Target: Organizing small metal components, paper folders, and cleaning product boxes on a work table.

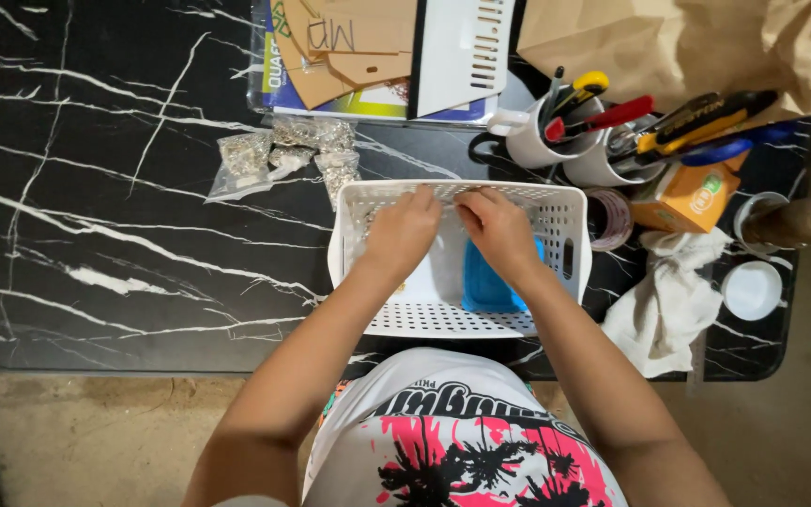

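Note:
A white perforated plastic basket sits at the near edge of a black marble-patterned table. Both hands are inside it. My left hand and my right hand meet near the basket's far wall, fingers curled together on something small and clear that I cannot make out. A blue flat object lies in the basket under my right wrist.
Several small clear bags of metal parts lie left of the basket. Behind are cardboard cut-outs, white mugs of tools, an orange box, a tape roll, a white cloth, a white lid and brown paper.

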